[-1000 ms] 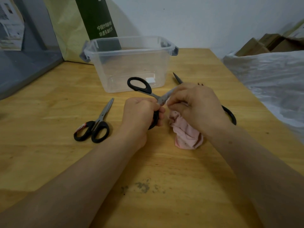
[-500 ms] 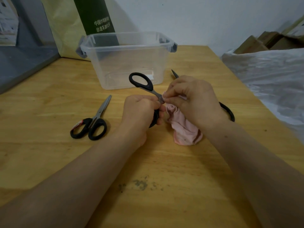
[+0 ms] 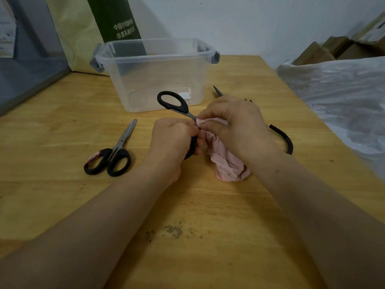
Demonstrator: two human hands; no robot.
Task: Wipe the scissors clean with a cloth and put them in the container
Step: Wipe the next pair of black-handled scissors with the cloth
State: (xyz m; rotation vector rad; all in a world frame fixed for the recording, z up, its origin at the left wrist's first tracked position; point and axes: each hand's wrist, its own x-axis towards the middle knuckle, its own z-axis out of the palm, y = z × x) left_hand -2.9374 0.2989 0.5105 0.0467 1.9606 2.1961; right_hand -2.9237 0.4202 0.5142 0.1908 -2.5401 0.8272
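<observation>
My left hand (image 3: 174, 140) grips the lower handle of a pair of black-handled scissors (image 3: 173, 103), whose other loop sticks up toward the box. My right hand (image 3: 235, 124) pinches a pink cloth (image 3: 227, 163) around the blades, which are hidden inside it. The cloth's loose end rests on the table. A clear plastic container (image 3: 154, 74) with grey latches stands just behind my hands. A second pair of scissors (image 3: 112, 155) lies shut on the table to the left. A third pair (image 3: 285, 140) lies behind my right hand, mostly hidden, with its tip and one handle showing.
The wooden table (image 3: 187, 226) has a dark smudge near its front. A yellow and green bag (image 3: 83, 28) leans behind the container. White plastic sheeting (image 3: 343, 97) and cardboard boxes lie beyond the table's right edge. A grey ledge runs along the left.
My right hand has slid the cloth along the blades toward the pivot, closer to my left hand. The view has shifted slightly. The other scissors have not moved.
</observation>
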